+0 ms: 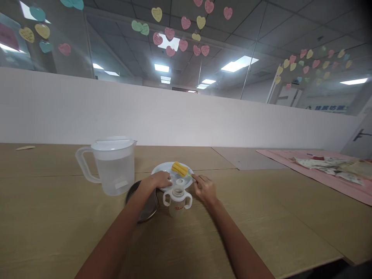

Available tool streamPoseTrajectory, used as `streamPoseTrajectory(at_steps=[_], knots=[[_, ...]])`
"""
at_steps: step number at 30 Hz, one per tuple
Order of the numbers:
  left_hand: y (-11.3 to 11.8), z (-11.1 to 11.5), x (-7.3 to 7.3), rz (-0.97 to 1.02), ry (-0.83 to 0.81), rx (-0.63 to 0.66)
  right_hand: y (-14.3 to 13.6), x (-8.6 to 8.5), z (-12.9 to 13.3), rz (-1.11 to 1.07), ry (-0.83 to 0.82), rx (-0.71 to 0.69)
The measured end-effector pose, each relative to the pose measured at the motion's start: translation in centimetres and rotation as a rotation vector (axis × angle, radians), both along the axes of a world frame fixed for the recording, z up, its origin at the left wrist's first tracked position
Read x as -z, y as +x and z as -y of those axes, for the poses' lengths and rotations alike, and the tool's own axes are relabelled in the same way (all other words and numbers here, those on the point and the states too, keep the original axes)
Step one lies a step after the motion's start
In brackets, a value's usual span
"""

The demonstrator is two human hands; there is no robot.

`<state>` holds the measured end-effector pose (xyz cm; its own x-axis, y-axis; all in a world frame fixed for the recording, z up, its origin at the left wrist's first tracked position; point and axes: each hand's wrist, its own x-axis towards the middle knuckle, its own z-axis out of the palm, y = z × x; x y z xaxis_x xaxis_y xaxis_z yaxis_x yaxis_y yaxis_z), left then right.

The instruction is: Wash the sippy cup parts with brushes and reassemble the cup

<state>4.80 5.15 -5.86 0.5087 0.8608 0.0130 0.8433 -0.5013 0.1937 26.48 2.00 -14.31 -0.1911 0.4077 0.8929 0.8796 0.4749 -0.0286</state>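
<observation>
Two forearms [240, 236], one brush [179, 169] in right hand [206, 189]

Red lettering runs across the front of the two-handled cup [177, 208]; it seems to begin with a capital P, but the rest is too blurred to read. Large blue Chinese characters stand on the far wall [331, 108] seen through the glass at right, beside a small emblem; the second and third look like 居坊, the others are unclear. Faint writing marks several heart-shaped notes [157, 14] on the glass, too small to read.
</observation>
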Motion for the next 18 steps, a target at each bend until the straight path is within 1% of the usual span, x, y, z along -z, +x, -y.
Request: streamPoseTrajectory(at_steps=[2,5,8,11,15,18], knots=[[-0.1,-0.4,0.2,-0.006,0.026,-0.022,0.0,0.0,-0.1,0.003,-0.011,-0.004],[-0.2,-0.3,-0.2,0.020,0.104,-0.050,-0.1,0.0,-0.1,0.018,-0.018,-0.021],[-0.3,0.3,-1.2,0.065,0.182,-0.041,0.0,-0.1,0.0,0.009,0.000,-0.017],[-0.2,1.1,-2.4,0.134,0.244,-0.001,0.2,-0.4,0.2,0.020,0.035,0.011],[0.1,2.2,-3.9,0.222,0.295,0.067,0.1,-0.7,0.5,0.167,0.075,-0.005],[0.1,3.0,-4.8,0.242,0.266,0.129,0.1,-0.8,0.5,0.244,0.106,-0.016]])
